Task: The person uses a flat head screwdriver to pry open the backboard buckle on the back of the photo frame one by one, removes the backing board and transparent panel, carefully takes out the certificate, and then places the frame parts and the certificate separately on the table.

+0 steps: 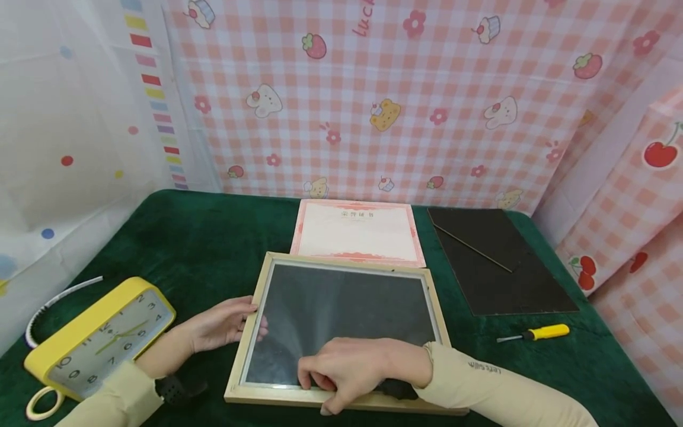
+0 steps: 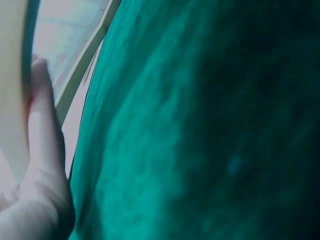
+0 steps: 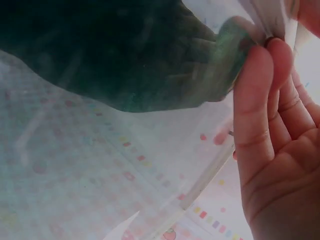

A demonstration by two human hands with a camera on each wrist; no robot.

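Note:
A wooden picture frame (image 1: pixel 261 290) with a clear pane (image 1: pixel 347 296) lies in front of me, its dark interior showing the cloth through it. My left hand (image 1: pixel 226 323) grips the left rail, thumb at the rail and fingertips visible through the pane beneath. In the left wrist view a finger (image 2: pixel 45 120) runs along the underside of the frame. My right hand (image 1: pixel 354 367) reaches across the pane and pinches the near rail, with curled fingers at its inner edge and the thumb outside. The right wrist view shows these fingers (image 3: pixel 255 110) bunched at the rail, beside the reflecting pane.
Behind the frame lies a certificate (image 1: pixel 357 234) with a red border. A dark backing board (image 1: pixel 496 279) with a thin strut (image 1: pixel 472 246) lies at the right, above a yellow-handled screwdriver (image 1: pixel 549 332). A yellow clock (image 1: pixel 107 341) stands at the left on the green cloth (image 1: pixel 203 237).

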